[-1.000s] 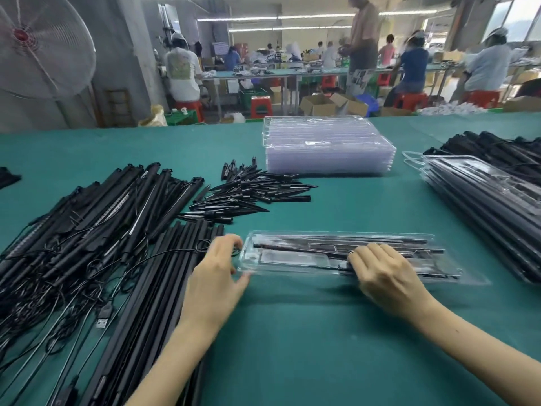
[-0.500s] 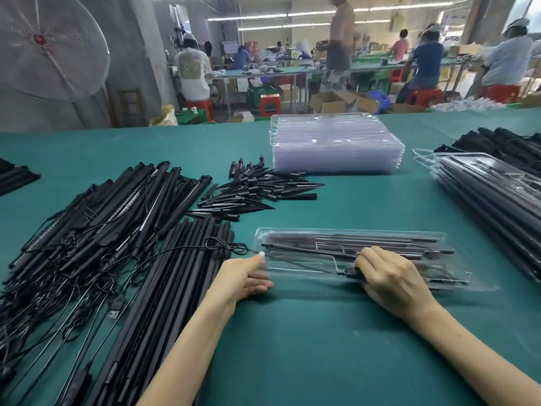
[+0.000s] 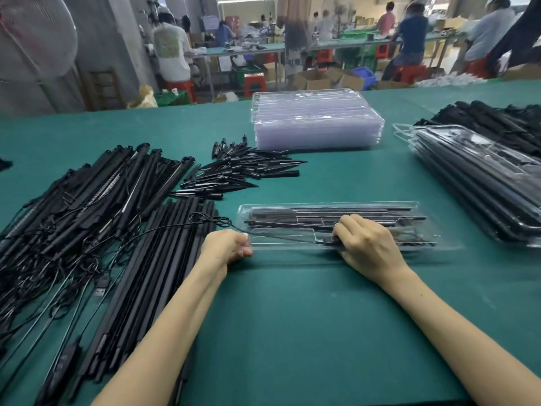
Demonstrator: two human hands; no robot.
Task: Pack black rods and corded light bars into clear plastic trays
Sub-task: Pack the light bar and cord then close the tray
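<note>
A clear plastic tray [image 3: 282,243] lies in front of me on the green table, with black rods and a corded light bar [image 3: 409,242] in its slots. My right hand [image 3: 367,247] has its fingers curled over the bar's black cord end at the tray's near edge. My left hand [image 3: 227,246] is curled at the tray's left corner and grips its edge, where the bar's thin cord [image 3: 210,221] trails off to the left. Loose black rods [image 3: 164,259] lie left of the tray. A tangled heap of corded light bars [image 3: 73,206] lies further left.
A stack of empty clear trays [image 3: 316,121] stands at the back centre. Short black spikes [image 3: 243,174] lie in a pile before it. Packed trays [image 3: 483,183] are stacked at the right. A fan and people at other tables are beyond the far edge.
My left hand has gone from lying open beside the tray to curling at its left corner. My right hand stays on the bar's cord end, fingers curled tighter.
</note>
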